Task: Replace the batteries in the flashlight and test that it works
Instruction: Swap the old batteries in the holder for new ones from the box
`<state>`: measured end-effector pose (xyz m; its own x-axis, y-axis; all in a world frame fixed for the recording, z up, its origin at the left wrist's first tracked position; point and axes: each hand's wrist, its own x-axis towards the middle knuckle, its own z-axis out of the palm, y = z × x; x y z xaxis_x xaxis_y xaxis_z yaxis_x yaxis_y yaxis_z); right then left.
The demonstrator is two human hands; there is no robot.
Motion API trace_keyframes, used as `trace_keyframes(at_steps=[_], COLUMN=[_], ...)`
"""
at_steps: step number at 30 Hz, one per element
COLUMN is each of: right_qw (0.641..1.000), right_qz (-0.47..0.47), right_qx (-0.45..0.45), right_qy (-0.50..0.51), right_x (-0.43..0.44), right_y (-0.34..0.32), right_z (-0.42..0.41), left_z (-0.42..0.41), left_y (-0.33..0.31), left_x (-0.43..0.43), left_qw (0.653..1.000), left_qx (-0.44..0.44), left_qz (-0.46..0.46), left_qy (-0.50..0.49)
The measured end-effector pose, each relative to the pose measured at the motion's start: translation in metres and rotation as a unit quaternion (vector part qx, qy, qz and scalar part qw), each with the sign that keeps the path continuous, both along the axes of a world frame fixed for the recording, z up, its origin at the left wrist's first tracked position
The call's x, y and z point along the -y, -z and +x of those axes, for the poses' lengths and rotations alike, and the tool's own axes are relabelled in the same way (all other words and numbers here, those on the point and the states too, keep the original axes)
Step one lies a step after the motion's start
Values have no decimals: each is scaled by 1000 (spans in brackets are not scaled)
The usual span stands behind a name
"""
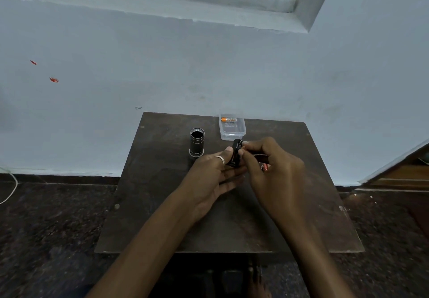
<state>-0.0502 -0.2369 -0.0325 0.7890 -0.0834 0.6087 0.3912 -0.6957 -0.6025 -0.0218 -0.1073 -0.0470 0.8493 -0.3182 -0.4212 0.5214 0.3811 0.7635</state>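
Note:
The black flashlight body (197, 142) stands upright on the dark wooden table (162, 216), its open end up, left of my hands. My left hand (214, 172) holds a black battery holder (235, 152) between thumb and fingers. My right hand (270, 165) pinches a battery against the holder's upper end; a red battery (264, 166) shows under the right fingers. An orange battery (229, 119) lies in a clear plastic box (232, 132) at the table's far edge.
The small table stands against a pale blue wall (209, 65). Dark speckled floor surrounds it. A white cable (10, 188) lies on the floor at the left. A wooden door frame (404, 174) is at the right.

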Motion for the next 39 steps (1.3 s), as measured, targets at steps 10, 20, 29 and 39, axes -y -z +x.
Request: trace_keyframes(at_steps=[10,20,29,39], right_qw=[996,931,883,963], right_qz=[-50,247,363,129], right_qx=[1,-260,-273,-224], right_qy=[-71,-69,-120,-77], right_x=[5,8,7,6], right_y=[9,0,2,0], right_z=[6,15,17,14], left_z=[1,0,-1,0], left_y=[-2,-5,-5,-6], left_x=[-4,-4,-2,-2], left_qw=[1000,999,1000,999], left_qx=[22,30,21,16], left_qz=[6,-10,-10,-27], left_qy=[-3,16,20,10])
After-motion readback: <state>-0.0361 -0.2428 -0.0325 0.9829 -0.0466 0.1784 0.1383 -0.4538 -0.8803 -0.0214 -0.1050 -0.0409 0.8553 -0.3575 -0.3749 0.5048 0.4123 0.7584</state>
